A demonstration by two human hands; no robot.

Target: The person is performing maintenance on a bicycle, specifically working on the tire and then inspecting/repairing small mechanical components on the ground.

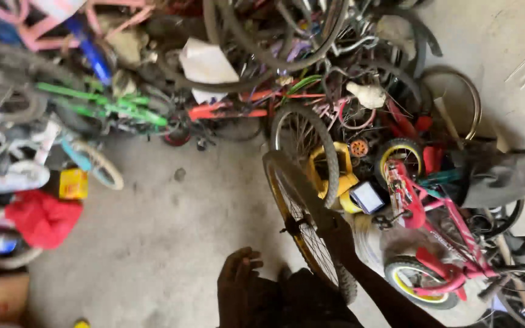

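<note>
A bicycle wheel (296, 209) with a black tyre and a yellow rim stands upright on the concrete floor in front of me. My right hand (334, 229) is closed on its tyre at the right side, holding it up. My left hand (238, 273) hangs low in the view to the left of the wheel, fingers apart, holding nothing. A second spoked wheel (304, 141) with a grey tyre stands just behind the one I hold.
A pink child's bicycle (429, 243) with yellow-rimmed tyres lies at the right. A heap of bicycle frames and wheels (262, 54) fills the far side, a green frame (101, 104) among them. A red cloth (42, 218) and a yellow box (73, 184) lie at the left.
</note>
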